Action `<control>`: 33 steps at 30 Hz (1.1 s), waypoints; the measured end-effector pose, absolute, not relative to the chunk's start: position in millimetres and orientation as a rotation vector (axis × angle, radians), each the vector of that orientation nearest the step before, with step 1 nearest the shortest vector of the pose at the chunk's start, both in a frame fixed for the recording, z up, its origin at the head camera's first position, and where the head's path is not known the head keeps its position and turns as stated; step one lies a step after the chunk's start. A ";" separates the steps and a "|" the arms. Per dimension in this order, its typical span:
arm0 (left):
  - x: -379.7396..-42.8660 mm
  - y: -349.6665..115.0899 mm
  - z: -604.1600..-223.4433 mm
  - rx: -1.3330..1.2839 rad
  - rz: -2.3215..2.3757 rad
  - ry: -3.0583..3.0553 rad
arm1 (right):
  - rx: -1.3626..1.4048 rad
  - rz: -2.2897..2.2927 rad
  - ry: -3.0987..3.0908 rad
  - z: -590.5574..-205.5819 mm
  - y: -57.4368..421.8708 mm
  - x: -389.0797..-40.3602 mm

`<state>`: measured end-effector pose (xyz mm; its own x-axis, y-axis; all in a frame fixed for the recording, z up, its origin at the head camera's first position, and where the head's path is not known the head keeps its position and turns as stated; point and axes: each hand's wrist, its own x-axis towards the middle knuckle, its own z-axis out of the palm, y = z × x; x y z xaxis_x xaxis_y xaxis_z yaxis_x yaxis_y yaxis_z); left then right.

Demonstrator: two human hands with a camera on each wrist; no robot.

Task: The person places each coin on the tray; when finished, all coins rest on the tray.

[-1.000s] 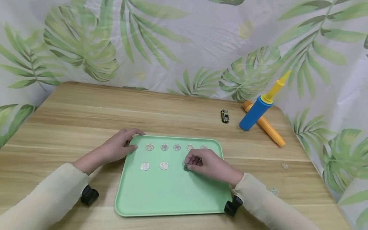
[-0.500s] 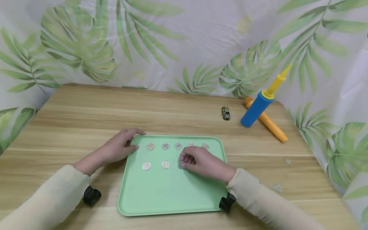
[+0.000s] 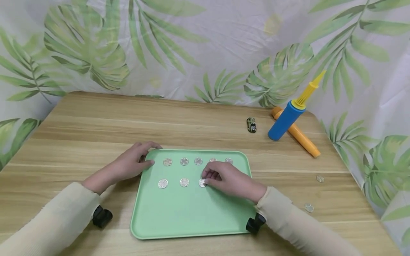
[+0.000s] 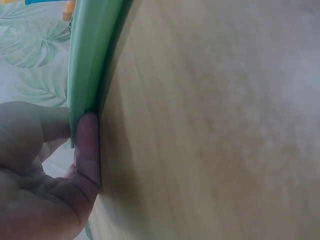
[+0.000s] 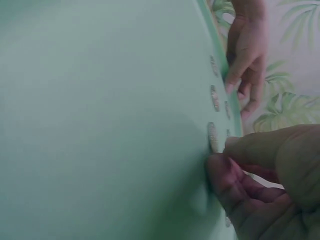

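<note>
A light green tray (image 3: 192, 217) lies on the wooden table. My left hand (image 3: 132, 163) grips its far left corner, the rim between thumb and fingers, as the left wrist view shows at the green rim (image 4: 95, 55). My right hand (image 3: 232, 181) is over the middle of the tray, fingers curled, with thumb and fingertip pinching the edge of a silver coin (image 3: 201, 183). In the right wrist view that coin (image 5: 213, 135) looks flat against the tray. To its left are two more coins, one (image 3: 184, 182) nearer and one (image 3: 163, 183) farther. Behind them runs a row of several coins (image 3: 198, 161).
Two loose coins lie on the table right of the tray, one (image 3: 309, 207) nearer and one (image 3: 320, 179) farther back. A toy car (image 3: 251, 125), a blue and yellow hand pump (image 3: 286, 121) and an orange tube (image 3: 303, 140) are at the back right. A leaf-print cloth (image 3: 205, 46) hangs behind.
My right hand has moved left with the coin, bringing it into line with the two in the nearer row, and more of the coin now shows. My left hand stays on the tray corner.
</note>
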<state>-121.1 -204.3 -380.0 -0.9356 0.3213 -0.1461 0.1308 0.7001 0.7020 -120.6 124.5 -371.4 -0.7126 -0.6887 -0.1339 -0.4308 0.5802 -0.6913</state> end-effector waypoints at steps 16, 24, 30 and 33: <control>-118.2 -202.5 -383.5 0.353 1.085 2.648 | -0.792 -0.947 2.596 -359.6 209.5 -101.8; -119.3 -203.1 -380.1 0.356 1.075 2.643 | -0.656 -0.887 2.802 -355.8 263.0 -72.8; -119.5 -203.3 -379.8 0.364 1.073 2.653 | -0.454 -0.658 2.961 -360.7 299.8 -59.3; -120.4 -202.8 -379.2 0.357 1.072 2.652 | -0.310 -0.531 2.956 -361.8 315.3 -51.8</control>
